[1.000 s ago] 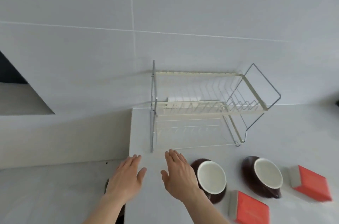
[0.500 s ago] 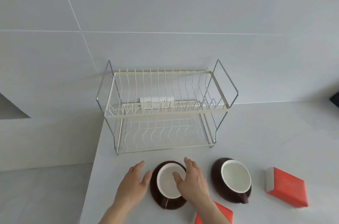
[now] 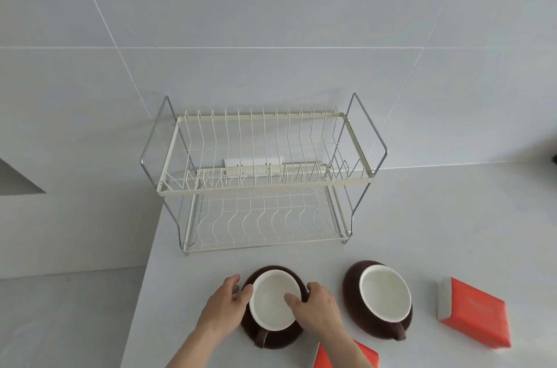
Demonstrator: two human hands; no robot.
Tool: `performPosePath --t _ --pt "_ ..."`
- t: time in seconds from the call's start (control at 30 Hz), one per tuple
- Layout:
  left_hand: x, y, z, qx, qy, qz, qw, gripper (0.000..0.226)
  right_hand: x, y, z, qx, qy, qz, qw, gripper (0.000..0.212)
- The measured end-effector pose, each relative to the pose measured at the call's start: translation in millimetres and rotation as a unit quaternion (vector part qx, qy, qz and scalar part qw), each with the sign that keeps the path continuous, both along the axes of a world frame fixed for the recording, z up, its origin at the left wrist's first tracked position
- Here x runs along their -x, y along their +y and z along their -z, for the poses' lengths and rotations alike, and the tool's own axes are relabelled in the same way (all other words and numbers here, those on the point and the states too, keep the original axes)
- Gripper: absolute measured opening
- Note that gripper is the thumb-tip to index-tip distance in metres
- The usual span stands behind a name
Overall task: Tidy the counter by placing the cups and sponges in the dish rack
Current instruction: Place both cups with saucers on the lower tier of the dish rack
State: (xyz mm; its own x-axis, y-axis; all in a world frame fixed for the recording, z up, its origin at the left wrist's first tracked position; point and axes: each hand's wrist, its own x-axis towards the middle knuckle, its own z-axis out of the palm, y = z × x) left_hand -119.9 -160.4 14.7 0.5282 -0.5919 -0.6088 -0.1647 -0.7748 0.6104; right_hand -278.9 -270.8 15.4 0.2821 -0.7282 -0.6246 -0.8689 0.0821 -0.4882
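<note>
Barely begun: dish rack [image 3: 265, 184] empty on both tiers; everything sits on the desk [image 3: 452, 217].

Left hand [image 3: 223, 307], fingers curled against the near cup's left rim. Near cup [image 3: 272, 304], brown outside, white inside, upright, mouth up, handle toward the viewer. Right hand [image 3: 316, 309] clasps its right rim, thumb inside the bowl; both hands grasp it, lift not evident.

Below, a red sponge [image 3: 366, 357], partly hidden. Second cup [image 3: 384, 294] upright, handle near-right. Second sponge [image 3: 474, 312], long axis running toward near-right, untouched.

Left: two cups, two sponges.
</note>
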Motion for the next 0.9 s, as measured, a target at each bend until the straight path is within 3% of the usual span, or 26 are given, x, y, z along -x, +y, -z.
performPosePath --t 0.23,0.4,0.47,0.53,0.63,0.77,0.9 --pt "3.1 -1.8 6.2 -0.013 0.011 -0.024 1.0 0.058 -0.6 -1.7 -4.3 0.003 0.029 0.011 1.0 0.037" --pt "1.1 5.6 9.7 -0.022 0.032 -0.052 0.998 0.07 0.3 -0.3 -9.3 0.008 -0.051 0.035 0.998 0.023" --pt "1.2 9.5 10.4 -0.016 0.042 -0.06 0.997 0.066 3.4 1.2 -6.2 -0.001 -0.072 0.051 0.996 0.051" --pt "2.4 12.3 8.9 -0.006 0.053 -0.066 0.996 0.053 4.8 2.9 -6.0 0.001 -0.083 0.055 0.995 0.06" --pt "5.1 14.8 2.9 0.002 0.063 -0.069 0.996 0.038 5.4 3.5 -3.5 -0.007 -0.084 0.069 0.994 0.058" --pt "2.3 13.8 1.2 0.007 0.071 -0.077 0.995 0.046 2.6 -0.2 -3.8 -0.017 -0.066 0.059 0.996 0.038" --pt "3.9 13.4 -5.0 0.013 0.069 -0.082 0.994 0.04 3.1 -1.6 -4.4 -0.019 -0.071 0.062 0.995 0.035"
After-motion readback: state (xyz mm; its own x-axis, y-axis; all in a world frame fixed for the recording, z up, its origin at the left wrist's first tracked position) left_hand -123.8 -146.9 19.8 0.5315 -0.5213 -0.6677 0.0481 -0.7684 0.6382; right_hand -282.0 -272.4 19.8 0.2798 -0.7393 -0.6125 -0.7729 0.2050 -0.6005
